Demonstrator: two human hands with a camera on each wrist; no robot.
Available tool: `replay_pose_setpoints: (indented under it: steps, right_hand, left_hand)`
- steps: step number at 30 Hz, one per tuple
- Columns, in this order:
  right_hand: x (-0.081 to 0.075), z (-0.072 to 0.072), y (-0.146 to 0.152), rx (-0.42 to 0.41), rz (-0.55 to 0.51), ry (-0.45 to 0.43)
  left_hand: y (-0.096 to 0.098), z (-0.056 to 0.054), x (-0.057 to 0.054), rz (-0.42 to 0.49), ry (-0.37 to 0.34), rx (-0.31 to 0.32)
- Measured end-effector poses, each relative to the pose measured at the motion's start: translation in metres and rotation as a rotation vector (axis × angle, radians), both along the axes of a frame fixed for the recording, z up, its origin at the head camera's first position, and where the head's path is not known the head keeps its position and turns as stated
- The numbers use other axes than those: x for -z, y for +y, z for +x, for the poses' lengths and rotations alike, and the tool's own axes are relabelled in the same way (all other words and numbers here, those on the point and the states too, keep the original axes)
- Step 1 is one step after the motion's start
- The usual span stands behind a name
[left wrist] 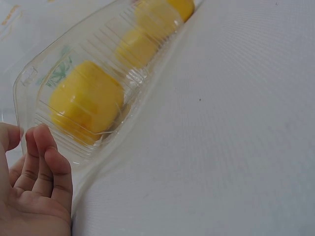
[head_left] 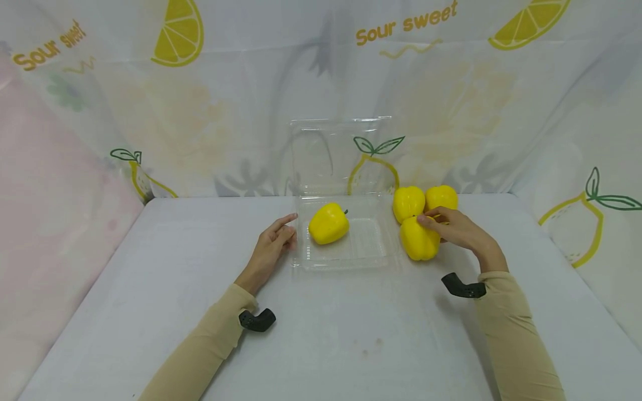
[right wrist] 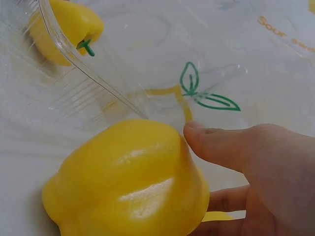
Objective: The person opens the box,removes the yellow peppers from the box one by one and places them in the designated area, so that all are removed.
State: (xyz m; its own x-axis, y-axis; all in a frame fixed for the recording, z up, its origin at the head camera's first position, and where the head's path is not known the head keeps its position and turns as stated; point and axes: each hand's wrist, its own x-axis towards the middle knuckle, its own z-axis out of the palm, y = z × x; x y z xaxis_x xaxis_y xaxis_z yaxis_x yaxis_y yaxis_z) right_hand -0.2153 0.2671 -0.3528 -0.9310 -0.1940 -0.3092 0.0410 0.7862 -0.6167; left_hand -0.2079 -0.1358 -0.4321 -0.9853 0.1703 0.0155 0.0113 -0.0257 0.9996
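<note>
A clear plastic clamshell box [head_left: 351,253] lies with its lid raised, and one yellow bell pepper [head_left: 328,224] rests on its side in the left half. My left hand [head_left: 268,248] is at the box's left edge; its fingertips [left wrist: 44,137] touch or nearly touch the outer wall, the fingers loosely bent. To the right of the box, my right hand [head_left: 458,228] holds another yellow bell pepper [right wrist: 133,177], thumb near its stem end and fingers behind. Two more yellow peppers [head_left: 408,203] sit just behind the held one.
The transparent lid [head_left: 321,156] leans up near the printed backdrop cloth [head_left: 251,111]. A white cloth covers the table [head_left: 326,334]. Black wrist devices [head_left: 258,320] are worn on both sleeves.
</note>
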Motion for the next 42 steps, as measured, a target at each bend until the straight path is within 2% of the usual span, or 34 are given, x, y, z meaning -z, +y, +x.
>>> replay_pose_setpoints:
  steps: [8, 13, 20, 28, 35, 42]
  right_hand:
    - [-0.001, 0.0, -0.001, -0.004, -0.007, 0.0]
    - [-0.004, 0.001, -0.002, 0.005, -0.019, 0.032]
    - [-0.002, 0.0, -0.004, -0.004, -0.071, 0.146]
    - [0.008, -0.006, -0.01, -0.061, -0.124, 0.344]
    - [0.007, -0.005, -0.019, -0.048, -0.169, 0.381]
    - [0.007, -0.005, -0.027, -0.059, -0.199, 0.48]
  left_hand:
    - [0.0, -0.001, 0.0, 0.007, -0.01, -0.002]
    - [0.0, 0.0, 0.0, 0.007, -0.009, 0.002]
    - [0.0, -0.001, 0.0, 0.015, -0.011, 0.004]
    - [-0.001, -0.001, -0.001, 0.014, -0.033, 0.0]
    - [-0.001, 0.0, -0.002, 0.009, -0.033, -0.015]
    - [0.0, 0.0, -0.002, 0.002, -0.026, -0.01]
